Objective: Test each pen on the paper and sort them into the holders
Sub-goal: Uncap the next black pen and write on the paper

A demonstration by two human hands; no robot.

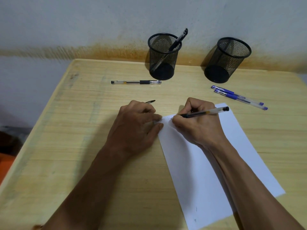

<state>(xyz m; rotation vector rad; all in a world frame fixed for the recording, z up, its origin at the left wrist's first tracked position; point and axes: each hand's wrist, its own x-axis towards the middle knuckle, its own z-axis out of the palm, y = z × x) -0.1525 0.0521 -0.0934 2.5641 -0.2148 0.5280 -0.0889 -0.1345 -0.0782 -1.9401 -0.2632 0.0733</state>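
Observation:
My right hand (201,123) grips a clear black-ink pen (206,112), its tip down on the top edge of the white paper (207,163), where a few scribbles show. My left hand (137,127) rests on the paper's top left corner, fingers curled around a black pen cap (150,101) that pokes out behind the knuckles. Two black mesh holders stand at the back: the left holder (163,57) contains one black pen (178,39), the right holder (227,59) looks empty. A black pen (136,82) lies in front of the left holder. Two blue pens (239,97) lie right of the paper.
The wooden table (83,138) ends at a stained wall just behind the holders. Its left edge drops off to a dark floor area. The paper lies slanted under my right forearm, reaching toward the table's front edge.

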